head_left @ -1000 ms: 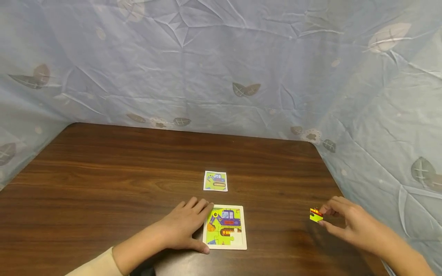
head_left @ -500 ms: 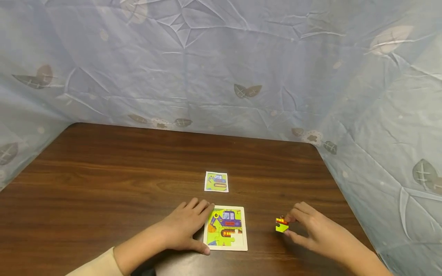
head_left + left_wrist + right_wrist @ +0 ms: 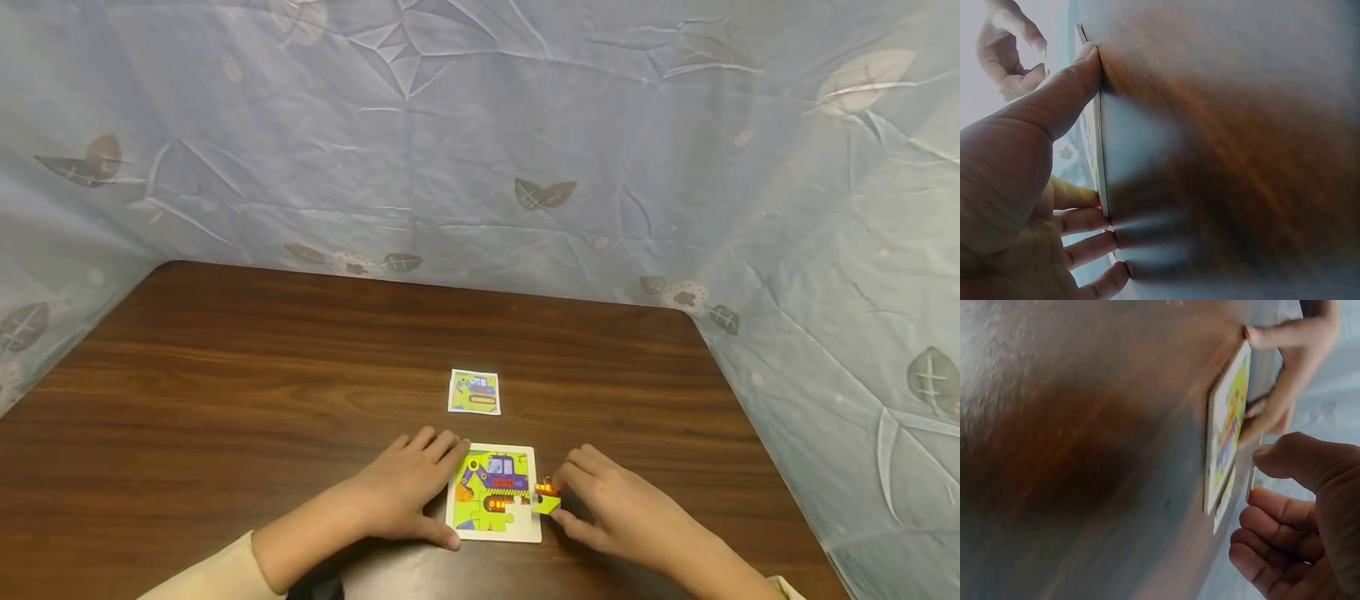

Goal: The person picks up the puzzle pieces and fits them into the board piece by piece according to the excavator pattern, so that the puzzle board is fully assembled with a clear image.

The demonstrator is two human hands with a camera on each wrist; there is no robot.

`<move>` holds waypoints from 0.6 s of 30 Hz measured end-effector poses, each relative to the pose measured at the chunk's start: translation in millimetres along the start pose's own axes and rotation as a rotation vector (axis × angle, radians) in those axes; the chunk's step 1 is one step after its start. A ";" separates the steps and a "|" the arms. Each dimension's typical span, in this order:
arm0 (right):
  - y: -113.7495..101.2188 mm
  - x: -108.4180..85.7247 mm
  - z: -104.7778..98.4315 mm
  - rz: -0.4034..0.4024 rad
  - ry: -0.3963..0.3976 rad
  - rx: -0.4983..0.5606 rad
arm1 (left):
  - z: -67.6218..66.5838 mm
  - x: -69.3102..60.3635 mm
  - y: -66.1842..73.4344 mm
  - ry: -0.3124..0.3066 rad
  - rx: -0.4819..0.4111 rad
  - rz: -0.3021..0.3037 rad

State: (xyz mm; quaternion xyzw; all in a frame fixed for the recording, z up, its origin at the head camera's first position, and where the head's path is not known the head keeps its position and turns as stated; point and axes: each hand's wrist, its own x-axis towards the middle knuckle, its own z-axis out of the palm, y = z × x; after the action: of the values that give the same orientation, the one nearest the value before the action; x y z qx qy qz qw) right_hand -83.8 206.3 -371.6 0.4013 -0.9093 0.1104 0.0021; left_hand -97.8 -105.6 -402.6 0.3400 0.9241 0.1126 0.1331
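Note:
A square puzzle board with a pale frame lies on the table, most of its digger picture filled with pieces and a bare patch at its lower right. My left hand rests along its left side, fingers spread, with the thumb at the near corner and the index finger at the far one. Between thumb and fingers, my right hand pinches a yellow-green puzzle piece with a red band. That piece is at the board's right rim; the right wrist view shows it edge-on, raised above the board.
Beyond the board lies a small white-edged card with the same digger picture. The dark wooden table is bounded at the back and right by a hanging leaf-print cloth.
My right hand has carried the puzzle piece left, from far right on the table to the board's right rim. The left hand has kept its place on the board.

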 end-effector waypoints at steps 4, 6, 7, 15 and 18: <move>-6.0 6.1 5.8 0.010 -0.032 0.021 | -0.2 1.0 0.6 -0.001 0.002 0.000; -8.0 7.9 8.6 0.019 -0.054 0.041 | -0.1 1.8 0.4 -0.001 0.001 0.002; -8.9 8.6 9.9 0.026 -0.070 0.057 | -0.2 2.3 0.4 -0.001 -0.002 0.002; -12.4 14.6 17.9 0.039 -0.181 0.114 | 0.9 2.3 -0.1 -0.008 -0.029 -0.006; -14.2 15.8 19.2 0.025 -0.183 0.095 | 1.2 1.3 -0.6 -0.011 -0.034 -0.011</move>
State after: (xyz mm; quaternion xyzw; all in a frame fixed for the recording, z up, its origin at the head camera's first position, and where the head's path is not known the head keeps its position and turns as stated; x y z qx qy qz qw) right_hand -82.5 181.6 -386.0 0.3979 -0.9043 0.1165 -0.1015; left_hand -98.7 -105.0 -404.1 0.3330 0.9232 0.1257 0.1447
